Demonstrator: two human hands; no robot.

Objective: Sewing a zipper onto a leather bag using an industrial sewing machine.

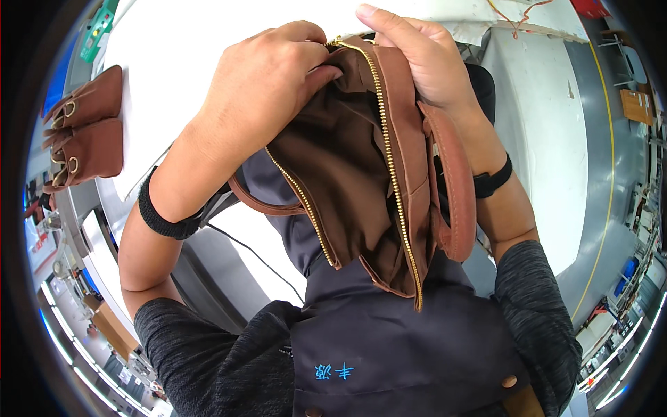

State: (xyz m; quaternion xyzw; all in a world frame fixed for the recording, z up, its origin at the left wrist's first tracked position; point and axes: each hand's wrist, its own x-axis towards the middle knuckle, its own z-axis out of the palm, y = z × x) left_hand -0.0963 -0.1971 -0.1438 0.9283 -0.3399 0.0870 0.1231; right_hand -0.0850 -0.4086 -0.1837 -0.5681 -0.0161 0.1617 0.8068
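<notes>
A brown handbag [347, 132] hangs unzipped in front of my dark apron, its mouth facing me and its brown lining showing. Gold zipper teeth [392, 167] run along both sides of the opening. My left hand [278, 69] is closed on the bag's far end by the zipper end, thumb tucked inside the mouth. Against the outside of the right wall lies my right hand [431, 62], its thumb stretched out and its fingers hidden behind the bag, which it grips. A padded handle [455, 187] hangs along the right side; a second handle [267, 201] shows at the left.
Two more brown bags [90, 146] stand at the left edge of the white worktable [167, 42]. A green tool or case [97, 31] lies at the far left. An orange cord [517, 21] rests at the far right, and a cardboard box [636, 106] stands beyond the aisle.
</notes>
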